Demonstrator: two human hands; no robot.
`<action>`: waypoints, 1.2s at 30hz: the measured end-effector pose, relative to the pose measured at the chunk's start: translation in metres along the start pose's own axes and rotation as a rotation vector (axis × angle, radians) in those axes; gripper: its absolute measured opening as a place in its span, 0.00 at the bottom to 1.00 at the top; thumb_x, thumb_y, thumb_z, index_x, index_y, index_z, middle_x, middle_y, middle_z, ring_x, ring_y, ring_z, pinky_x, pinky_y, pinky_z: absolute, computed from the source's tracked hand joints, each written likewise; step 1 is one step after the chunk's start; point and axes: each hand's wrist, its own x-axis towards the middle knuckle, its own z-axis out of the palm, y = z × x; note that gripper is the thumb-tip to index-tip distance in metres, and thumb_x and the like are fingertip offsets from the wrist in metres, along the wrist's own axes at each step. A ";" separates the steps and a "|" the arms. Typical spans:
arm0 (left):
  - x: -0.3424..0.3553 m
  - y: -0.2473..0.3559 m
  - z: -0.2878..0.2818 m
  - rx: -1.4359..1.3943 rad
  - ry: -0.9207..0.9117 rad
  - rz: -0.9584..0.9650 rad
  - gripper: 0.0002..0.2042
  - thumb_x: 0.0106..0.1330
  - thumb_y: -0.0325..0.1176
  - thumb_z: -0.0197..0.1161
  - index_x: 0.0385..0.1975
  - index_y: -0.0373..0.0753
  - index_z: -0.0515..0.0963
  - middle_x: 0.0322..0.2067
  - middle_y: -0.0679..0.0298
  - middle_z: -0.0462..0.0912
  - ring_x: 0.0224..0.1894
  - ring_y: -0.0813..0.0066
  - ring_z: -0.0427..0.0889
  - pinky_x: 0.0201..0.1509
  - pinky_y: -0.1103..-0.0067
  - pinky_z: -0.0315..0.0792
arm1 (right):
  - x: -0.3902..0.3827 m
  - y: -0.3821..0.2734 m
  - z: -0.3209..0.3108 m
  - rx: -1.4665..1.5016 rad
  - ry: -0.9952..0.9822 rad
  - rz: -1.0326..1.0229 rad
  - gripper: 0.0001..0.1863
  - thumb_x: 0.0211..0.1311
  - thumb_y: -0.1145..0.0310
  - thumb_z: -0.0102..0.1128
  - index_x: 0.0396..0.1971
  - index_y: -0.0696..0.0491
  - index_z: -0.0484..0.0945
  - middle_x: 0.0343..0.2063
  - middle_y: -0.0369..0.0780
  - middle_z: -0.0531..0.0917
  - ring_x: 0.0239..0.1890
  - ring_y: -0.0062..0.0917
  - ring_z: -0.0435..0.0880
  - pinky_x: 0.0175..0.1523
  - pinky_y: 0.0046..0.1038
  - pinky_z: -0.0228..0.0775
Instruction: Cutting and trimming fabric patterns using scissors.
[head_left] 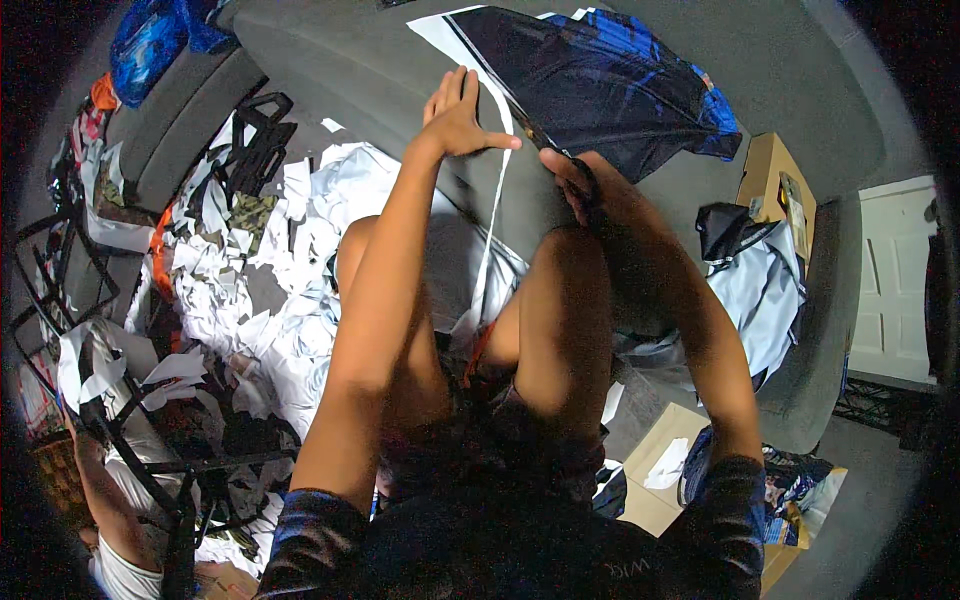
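A dark fabric piece (600,90) with blue print and a white border lies spread on the grey couch at the far side. My right hand (578,182) is closed around dark-handled scissors (535,132), their blades lying along the fabric's white edge. My left hand (462,120) is open, its fingers spread on the grey surface and its thumb reaching to a narrow white strip (497,200). That strip runs from the fabric's edge down between my knees. Part of the scissors is hidden by my right fingers.
White scraps (230,300) are heaped on the left. At right, pale fabric (755,290) lies against a cardboard box (770,180); another open box (655,445) sits low by my right arm. Another person's arm (105,490) shows at lower left, near a black metal frame (150,440).
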 end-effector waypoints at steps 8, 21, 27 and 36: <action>0.000 0.000 0.000 0.001 -0.010 -0.007 0.66 0.30 0.76 0.59 0.66 0.34 0.42 0.68 0.54 0.38 0.70 0.61 0.36 0.68 0.68 0.37 | -0.017 -0.012 0.004 0.203 0.054 0.116 0.18 0.56 0.48 0.51 0.26 0.48 0.65 0.16 0.32 0.66 0.18 0.18 0.62 0.25 0.19 0.53; 0.000 0.001 0.001 0.000 -0.021 -0.021 0.66 0.30 0.76 0.59 0.66 0.34 0.42 0.68 0.54 0.38 0.70 0.60 0.36 0.68 0.67 0.37 | -0.001 -0.023 -0.002 0.099 -0.075 0.229 0.27 0.56 0.42 0.51 0.13 0.49 0.65 0.09 0.32 0.66 0.12 0.18 0.61 0.19 0.19 0.52; -0.002 0.000 -0.001 -0.009 0.023 0.013 0.66 0.31 0.76 0.59 0.66 0.34 0.42 0.68 0.52 0.40 0.70 0.60 0.37 0.68 0.66 0.37 | -0.014 -0.046 0.001 -0.014 -0.090 0.174 0.25 0.58 0.43 0.51 0.14 0.49 0.66 0.10 0.32 0.65 0.13 0.18 0.61 0.21 0.18 0.52; 0.032 -0.018 -0.026 -0.157 0.054 -0.056 0.60 0.35 0.76 0.56 0.67 0.42 0.46 0.68 0.60 0.45 0.70 0.63 0.39 0.68 0.64 0.37 | -0.023 -0.065 0.006 0.264 0.018 0.239 0.23 0.56 0.43 0.54 0.18 0.49 0.68 0.14 0.31 0.67 0.17 0.15 0.62 0.23 0.16 0.51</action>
